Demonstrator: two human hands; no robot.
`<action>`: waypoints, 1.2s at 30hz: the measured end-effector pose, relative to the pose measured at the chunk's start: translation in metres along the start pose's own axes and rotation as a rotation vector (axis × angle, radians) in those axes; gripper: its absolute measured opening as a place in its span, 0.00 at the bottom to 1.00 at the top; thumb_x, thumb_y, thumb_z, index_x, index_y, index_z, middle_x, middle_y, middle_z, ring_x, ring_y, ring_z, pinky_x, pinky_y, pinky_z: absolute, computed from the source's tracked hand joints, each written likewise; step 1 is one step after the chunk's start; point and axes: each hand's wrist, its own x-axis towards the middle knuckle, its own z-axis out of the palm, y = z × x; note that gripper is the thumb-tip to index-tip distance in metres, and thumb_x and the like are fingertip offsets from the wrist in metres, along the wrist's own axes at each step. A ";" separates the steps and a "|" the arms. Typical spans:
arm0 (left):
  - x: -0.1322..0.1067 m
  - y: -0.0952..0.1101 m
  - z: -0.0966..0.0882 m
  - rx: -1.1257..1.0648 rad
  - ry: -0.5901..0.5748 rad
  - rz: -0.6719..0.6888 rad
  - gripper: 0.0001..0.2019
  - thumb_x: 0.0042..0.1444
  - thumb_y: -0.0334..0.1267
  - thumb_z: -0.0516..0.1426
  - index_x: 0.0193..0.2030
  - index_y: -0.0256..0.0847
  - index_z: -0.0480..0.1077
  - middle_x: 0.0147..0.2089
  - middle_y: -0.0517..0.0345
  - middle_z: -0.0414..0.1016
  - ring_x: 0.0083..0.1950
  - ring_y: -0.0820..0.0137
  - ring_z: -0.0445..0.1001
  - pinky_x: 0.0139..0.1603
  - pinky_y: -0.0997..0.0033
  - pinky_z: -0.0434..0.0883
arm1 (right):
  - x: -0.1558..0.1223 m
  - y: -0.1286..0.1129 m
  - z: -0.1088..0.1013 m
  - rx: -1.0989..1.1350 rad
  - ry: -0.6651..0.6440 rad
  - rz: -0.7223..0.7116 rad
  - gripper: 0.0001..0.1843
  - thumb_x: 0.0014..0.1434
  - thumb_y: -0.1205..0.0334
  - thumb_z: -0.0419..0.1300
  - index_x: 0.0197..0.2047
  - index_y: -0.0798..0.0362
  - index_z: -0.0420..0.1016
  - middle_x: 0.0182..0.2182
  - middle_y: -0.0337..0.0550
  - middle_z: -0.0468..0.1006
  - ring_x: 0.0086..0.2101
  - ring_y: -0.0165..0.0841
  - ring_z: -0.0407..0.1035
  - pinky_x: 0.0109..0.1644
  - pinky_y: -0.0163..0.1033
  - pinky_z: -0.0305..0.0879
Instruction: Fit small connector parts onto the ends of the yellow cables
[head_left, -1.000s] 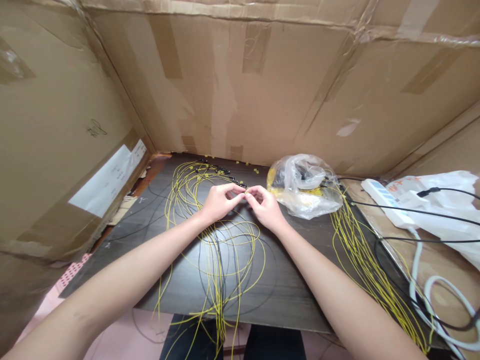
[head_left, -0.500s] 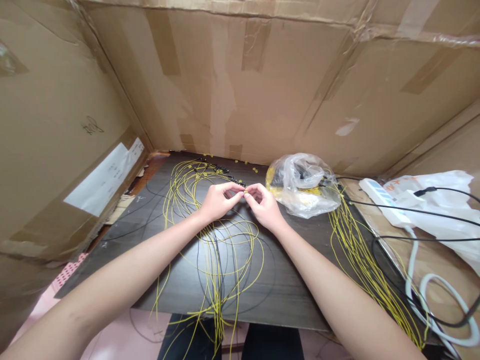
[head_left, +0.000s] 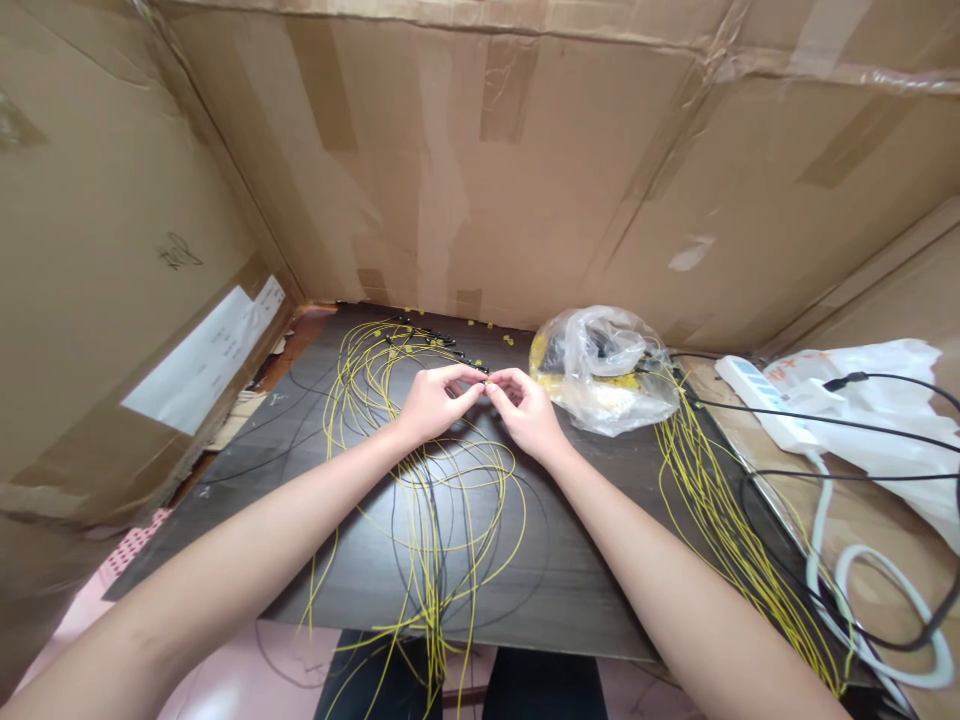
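My left hand (head_left: pixel 433 402) and my right hand (head_left: pixel 525 407) meet fingertip to fingertip over the middle of a dark board (head_left: pixel 570 560). Both pinch a small yellow piece on the end of a thin yellow wire (head_left: pixel 486 383); the piece is too small to name. Under the hands lie loose loops of yellow wires (head_left: pixel 442 500) mixed with thin black ones, running off the board's near edge. More wire ends with black tips (head_left: pixel 427 338) fan out behind the hands.
A clear plastic bag (head_left: pixel 604 370) with yellow and black parts sits right of the hands. Another bundle of yellow wires (head_left: pixel 720 520) trails down the right. A white power strip (head_left: pixel 765 405), white cable and white bag (head_left: pixel 885 420) lie at far right. Cardboard walls (head_left: pixel 480 170) enclose the board.
The hands stay pinched together at the same spot. The view has drifted slightly, so everything sits a little further left in the picture.
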 end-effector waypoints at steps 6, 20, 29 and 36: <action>0.000 -0.001 0.000 -0.006 -0.005 0.001 0.09 0.62 0.37 0.62 0.45 0.40 0.83 0.38 0.56 0.86 0.32 0.71 0.80 0.37 0.73 0.77 | -0.001 -0.001 0.000 -0.022 -0.006 0.010 0.17 0.63 0.45 0.62 0.40 0.51 0.74 0.36 0.45 0.81 0.33 0.36 0.72 0.38 0.41 0.70; 0.000 -0.004 0.000 0.003 -0.009 -0.011 0.08 0.61 0.38 0.63 0.43 0.41 0.84 0.40 0.56 0.86 0.28 0.73 0.76 0.33 0.73 0.73 | 0.001 0.001 -0.003 0.065 -0.022 0.058 0.14 0.57 0.50 0.66 0.39 0.51 0.75 0.34 0.44 0.81 0.28 0.33 0.69 0.34 0.41 0.67; 0.000 -0.006 0.001 0.015 0.004 0.005 0.08 0.61 0.39 0.64 0.43 0.41 0.84 0.39 0.56 0.86 0.29 0.72 0.76 0.34 0.73 0.74 | 0.001 0.003 -0.002 0.045 -0.042 0.093 0.21 0.58 0.40 0.66 0.39 0.50 0.74 0.33 0.44 0.80 0.31 0.35 0.71 0.35 0.41 0.69; 0.000 -0.006 0.001 0.028 -0.004 0.013 0.08 0.61 0.38 0.64 0.43 0.41 0.84 0.39 0.56 0.86 0.30 0.72 0.77 0.35 0.73 0.74 | 0.002 0.003 -0.002 0.046 -0.057 0.100 0.21 0.59 0.40 0.65 0.39 0.51 0.74 0.31 0.44 0.80 0.31 0.36 0.72 0.34 0.40 0.69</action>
